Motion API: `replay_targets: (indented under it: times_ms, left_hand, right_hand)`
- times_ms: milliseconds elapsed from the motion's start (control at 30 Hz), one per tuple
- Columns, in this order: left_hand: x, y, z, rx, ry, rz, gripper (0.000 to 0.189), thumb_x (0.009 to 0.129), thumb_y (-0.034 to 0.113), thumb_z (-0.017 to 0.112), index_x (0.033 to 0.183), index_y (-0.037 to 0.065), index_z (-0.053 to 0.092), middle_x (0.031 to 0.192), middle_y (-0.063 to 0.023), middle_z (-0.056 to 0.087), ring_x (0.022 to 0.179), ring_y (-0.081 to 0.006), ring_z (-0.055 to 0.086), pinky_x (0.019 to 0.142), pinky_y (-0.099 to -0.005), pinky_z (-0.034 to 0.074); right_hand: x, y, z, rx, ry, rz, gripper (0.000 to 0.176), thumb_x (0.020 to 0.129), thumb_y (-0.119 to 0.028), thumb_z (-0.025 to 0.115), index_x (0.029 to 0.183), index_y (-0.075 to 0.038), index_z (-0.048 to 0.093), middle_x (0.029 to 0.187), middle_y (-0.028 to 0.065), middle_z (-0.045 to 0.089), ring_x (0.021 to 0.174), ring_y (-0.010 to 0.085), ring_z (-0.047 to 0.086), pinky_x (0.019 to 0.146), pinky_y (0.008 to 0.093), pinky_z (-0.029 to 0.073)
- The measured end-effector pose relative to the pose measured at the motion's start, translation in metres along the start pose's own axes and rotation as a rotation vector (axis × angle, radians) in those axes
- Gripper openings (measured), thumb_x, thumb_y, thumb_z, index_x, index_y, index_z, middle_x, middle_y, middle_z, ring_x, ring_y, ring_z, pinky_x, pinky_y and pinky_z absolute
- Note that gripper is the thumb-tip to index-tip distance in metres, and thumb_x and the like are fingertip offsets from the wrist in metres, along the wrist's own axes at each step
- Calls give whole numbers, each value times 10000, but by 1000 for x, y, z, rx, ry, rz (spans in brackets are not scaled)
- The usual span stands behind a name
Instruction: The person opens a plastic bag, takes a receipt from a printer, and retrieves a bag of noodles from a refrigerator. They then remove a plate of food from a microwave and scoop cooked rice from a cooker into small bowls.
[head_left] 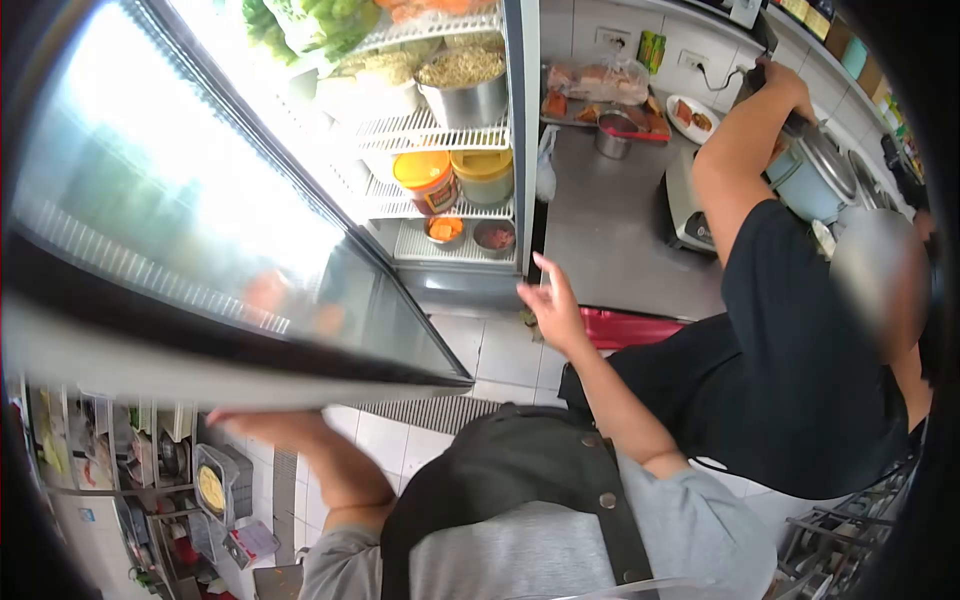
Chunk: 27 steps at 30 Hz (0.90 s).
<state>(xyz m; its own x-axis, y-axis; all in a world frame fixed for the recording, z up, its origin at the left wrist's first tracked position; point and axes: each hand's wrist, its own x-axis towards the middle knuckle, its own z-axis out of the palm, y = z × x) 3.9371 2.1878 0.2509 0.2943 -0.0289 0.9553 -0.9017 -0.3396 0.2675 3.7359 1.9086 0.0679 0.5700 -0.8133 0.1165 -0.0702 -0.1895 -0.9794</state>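
A glass refrigerator door point(240, 375) stands swung wide at the left. My left hand point(265, 425) is against its outer side, fingers stretched out along the frame and partly hidden by it. My right hand point(556, 305) is raised in front of the fridge, with its fingers apart and nothing in it. Closest to it are the fridge's lower edge point(460, 280) and the steel counter point(610, 240). Shelves inside carry a steel pot of sprouts point(462, 85), an orange-lidded tub point(425, 180), a yellow-lidded tub point(483, 178), a bowl of orange pieces point(444, 232) and a bowl of reddish food point(494, 236).
Close on the right, a person in black point(800, 370) reaches over the counter. A scale-like appliance point(690, 215), a small steel pot point(613, 135), a plate of food point(692, 118) and bagged food point(610, 80) stand there. A rack point(165, 500) is at the lower left.
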Motion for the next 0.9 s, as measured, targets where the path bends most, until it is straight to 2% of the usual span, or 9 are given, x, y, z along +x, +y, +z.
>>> replay_targets:
  times_ms: [67,133,167,267,400,467,600,733,900]
  left_hand:
    - [10,-53,-51,271,-12,177,394,1004,344,511,1184,-5,555,1117,-118,569,1049,-234,533,914,-382,421]
    - [26,-98,-90,526,-64,374,459,1011,376,489,1268,-1,539,1237,-142,582,1162,-269,555,1012,-403,436]
    - [34,-121,-106,607,-79,443,493,1014,392,478,1310,1,531,1297,-154,589,1218,-286,566,1061,-413,444]
    - [66,-182,-130,762,-11,376,483,1013,389,484,1306,8,534,1289,-149,592,1207,-281,570,1050,-411,446]
    - [90,-229,-138,846,38,291,470,1013,385,491,1301,17,540,1279,-143,597,1192,-274,574,1035,-409,449]
    - [99,-246,-137,858,45,266,463,1012,383,495,1299,22,542,1274,-140,600,1185,-271,576,1027,-407,451]
    - [106,-275,-127,878,56,232,450,1012,379,502,1294,32,547,1263,-133,605,1170,-264,580,1012,-405,454]
    - [118,-305,-112,892,72,197,436,1011,375,510,1289,42,552,1253,-127,610,1156,-258,584,997,-402,458]
    - [131,-336,-88,938,80,144,419,1010,370,519,1282,54,559,1240,-120,616,1137,-250,589,978,-399,462]
  right_hand:
    - [40,10,19,37,31,-120,571,921,-221,722,1397,-35,467,1297,174,537,898,202,666,821,332,539]
    - [76,-7,40,64,47,-140,550,925,-235,717,1379,-27,487,1277,177,542,856,211,670,815,333,538]
    - [93,-17,51,68,38,-161,529,930,-232,712,1371,-31,501,1294,168,552,891,201,668,818,325,535]
    - [142,-66,84,-26,11,-289,488,917,-229,716,1330,-36,542,1339,180,528,1029,233,645,833,343,546]
    - [210,-126,141,-346,103,-771,448,917,-251,679,1254,21,566,1396,217,476,1247,354,517,1048,413,443]
    - [261,-152,173,-570,14,-863,467,926,-253,661,1266,50,558,1420,221,463,1273,346,502,1086,414,402]
    - [414,-160,221,-917,-208,-652,473,933,-249,645,1283,56,554,1415,220,478,1283,328,499,1093,410,393]
    - [525,-150,206,-1143,-139,-469,465,935,-254,642,1278,49,557,1394,220,490,1267,327,508,1082,413,401]
    - [607,-157,176,-1223,-61,-348,456,938,-260,639,1270,42,561,1369,221,505,1247,325,520,1069,417,412]
